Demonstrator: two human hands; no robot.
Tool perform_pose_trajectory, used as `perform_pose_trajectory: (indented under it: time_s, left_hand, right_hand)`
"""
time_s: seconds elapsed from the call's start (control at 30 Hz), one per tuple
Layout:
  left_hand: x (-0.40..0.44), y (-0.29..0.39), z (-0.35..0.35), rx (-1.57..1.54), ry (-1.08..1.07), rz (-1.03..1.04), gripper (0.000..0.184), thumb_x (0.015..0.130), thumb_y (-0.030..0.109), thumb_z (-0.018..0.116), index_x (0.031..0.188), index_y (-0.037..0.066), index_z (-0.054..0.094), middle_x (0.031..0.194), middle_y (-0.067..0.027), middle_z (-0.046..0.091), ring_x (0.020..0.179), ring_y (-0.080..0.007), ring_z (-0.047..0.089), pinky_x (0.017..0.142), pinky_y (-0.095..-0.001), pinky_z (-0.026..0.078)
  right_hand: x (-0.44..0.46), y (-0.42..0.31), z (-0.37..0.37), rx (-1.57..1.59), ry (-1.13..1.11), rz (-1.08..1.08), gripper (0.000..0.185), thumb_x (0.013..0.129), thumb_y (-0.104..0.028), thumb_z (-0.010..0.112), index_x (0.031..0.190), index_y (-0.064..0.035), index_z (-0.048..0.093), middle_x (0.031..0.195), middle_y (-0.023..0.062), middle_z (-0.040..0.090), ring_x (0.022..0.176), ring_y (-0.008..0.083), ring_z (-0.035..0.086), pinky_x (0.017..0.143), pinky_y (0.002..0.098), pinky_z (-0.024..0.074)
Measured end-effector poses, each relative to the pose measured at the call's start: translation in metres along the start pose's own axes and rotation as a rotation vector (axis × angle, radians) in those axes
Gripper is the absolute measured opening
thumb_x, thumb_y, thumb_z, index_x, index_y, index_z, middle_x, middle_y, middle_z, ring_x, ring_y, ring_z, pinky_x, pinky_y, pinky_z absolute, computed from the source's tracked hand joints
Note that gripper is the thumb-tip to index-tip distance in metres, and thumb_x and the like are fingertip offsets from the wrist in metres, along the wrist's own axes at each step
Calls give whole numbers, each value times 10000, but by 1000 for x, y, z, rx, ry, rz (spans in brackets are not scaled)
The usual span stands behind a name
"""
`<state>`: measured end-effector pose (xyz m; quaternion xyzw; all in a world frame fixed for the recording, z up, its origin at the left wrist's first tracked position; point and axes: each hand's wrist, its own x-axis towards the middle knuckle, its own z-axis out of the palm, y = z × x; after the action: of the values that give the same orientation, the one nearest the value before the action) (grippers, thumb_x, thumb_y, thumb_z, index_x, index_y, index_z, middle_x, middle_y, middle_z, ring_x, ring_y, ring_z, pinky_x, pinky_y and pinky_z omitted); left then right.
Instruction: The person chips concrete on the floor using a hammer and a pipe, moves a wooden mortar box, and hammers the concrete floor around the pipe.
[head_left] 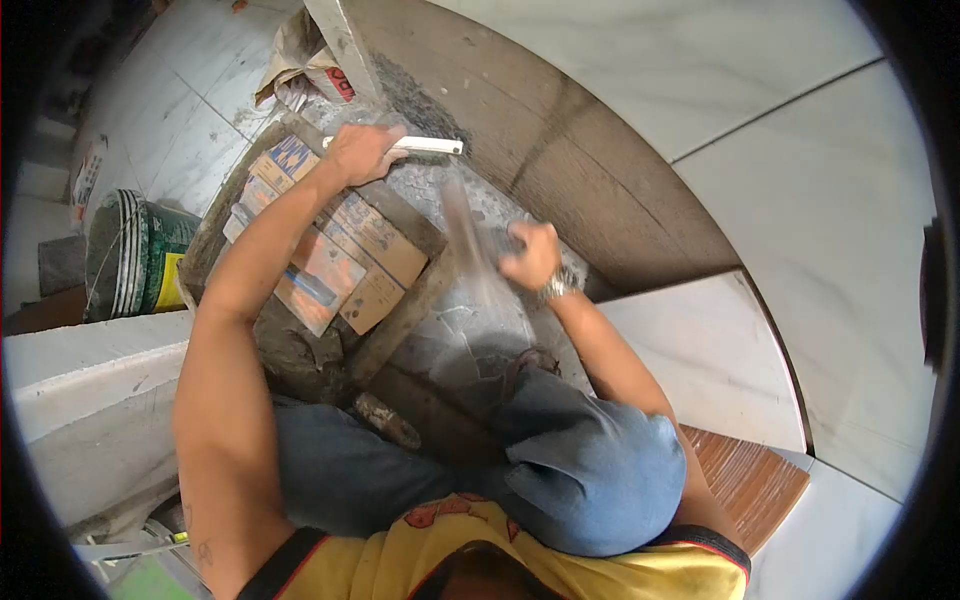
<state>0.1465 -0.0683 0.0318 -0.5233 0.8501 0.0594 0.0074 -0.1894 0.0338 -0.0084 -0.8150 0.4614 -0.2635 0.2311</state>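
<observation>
My left hand (365,155) is closed around a narrow white strip (430,146) with a small dark hole near its right end. It is over the far edge of a cardboard piece (385,250). My right hand (533,255), with a metal-banded watch (563,283) at the wrist, is closed on a tool (468,235) smeared by motion, so its kind cannot be made out. That tool is over a grey, cement-smeared surface (460,325) between the cardboard and the curved brown wall (570,130).
A green bucket (170,250) stands at the left, near a white ledge (100,370). A torn paper sack (305,65) lies at the far end. A cement-crusted object (388,420) is by my knees. A white slab (710,355) and brown wood-look piece (745,480) are at right.
</observation>
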Motion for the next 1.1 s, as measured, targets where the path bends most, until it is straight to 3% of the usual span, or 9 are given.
perform_pose_trajectory:
  time_s: [0.1,0.27,0.37,0.5,0.63,0.8,0.9,1.03,1.1]
  left_hand:
    - [1,1,4,-4,50,12,285,953,371,553,1019,94,545,837,-200,661,809,-435,637,696,-536,484]
    - [1,2,2,27,-6,-21,292,961,374,546,1032,91,548,834,-200,668,806,-433,642,700,-534,490]
    - [-2,6,-4,19,14,6,291,963,373,543,1040,92,548,830,-197,670,807,-430,644,703,-531,493]
    - [1,8,-2,14,-12,-21,293,962,374,546,1030,89,543,822,-197,667,806,-428,644,696,-531,488]
    - [2,9,-5,5,-24,-26,298,958,374,550,1031,85,544,825,-203,665,815,-426,644,702,-531,490]
    - [2,-1,2,-14,1,1,303,955,379,551,1025,84,549,824,-207,664,829,-431,644,708,-535,490]
    - [-1,5,0,-19,9,-13,311,953,391,551,1019,87,555,825,-205,667,831,-435,644,710,-538,489]
    - [3,8,-11,29,-42,-43,315,953,404,550,1024,98,567,828,-206,668,828,-439,645,716,-539,491]
    - [1,6,-7,22,-38,-42,315,953,407,549,1024,100,569,825,-207,667,823,-440,644,714,-543,489]
  right_hand:
    - [7,14,9,-212,-232,471,277,691,-306,729,754,-39,692,776,202,700,737,386,690,697,451,562]
    - [-10,-44,-15,5,-16,156,212,710,-274,712,749,-67,688,766,171,697,741,372,689,671,467,537]
    - [0,-37,-29,415,57,-164,221,683,-267,718,750,-61,675,802,153,706,768,364,691,680,474,537]
    - [12,22,9,-256,-221,478,337,745,-339,731,869,-25,728,888,231,706,833,392,695,754,494,551]
    - [-16,-11,-1,-57,-125,311,290,744,-308,714,849,-37,720,760,245,676,759,415,681,715,478,550]
    - [-1,0,-8,110,-7,67,278,707,-287,718,827,-37,713,836,235,690,786,404,683,711,468,551]
    - [21,21,13,-192,-196,456,352,744,-335,737,921,-30,736,841,262,691,811,426,685,767,474,560]
    - [-4,-26,-2,-17,-268,404,281,768,-313,710,841,-42,723,783,245,679,756,426,676,717,481,543]
    - [-15,-39,-5,20,-93,291,239,751,-275,704,769,-37,690,743,221,670,703,409,667,667,459,533]
